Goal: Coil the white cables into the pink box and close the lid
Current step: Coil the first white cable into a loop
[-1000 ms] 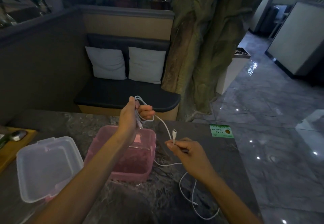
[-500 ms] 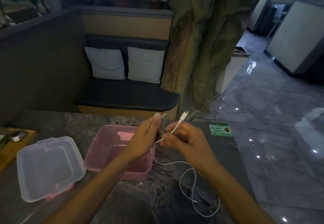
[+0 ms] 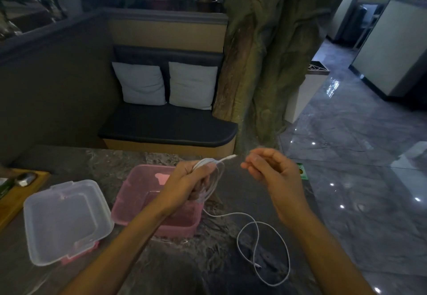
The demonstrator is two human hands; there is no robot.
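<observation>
Dark marble table (image 3: 161,260) before a cushioned bench. At its middle, open pink box (image 3: 147,204); left of box, clear lid (image 3: 62,220). Above box's right rim, left hand (image 3: 187,183) gripping looped white cable (image 3: 261,244), tail trailing right of box. Farther right, right hand (image 3: 275,179) loosely curled, holding nothing.

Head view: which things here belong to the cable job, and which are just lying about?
Job: white cable, pink box, clear lid, left hand gripping the coil, right hand.
Lying about: wooden tray, green card, two cushions.
</observation>
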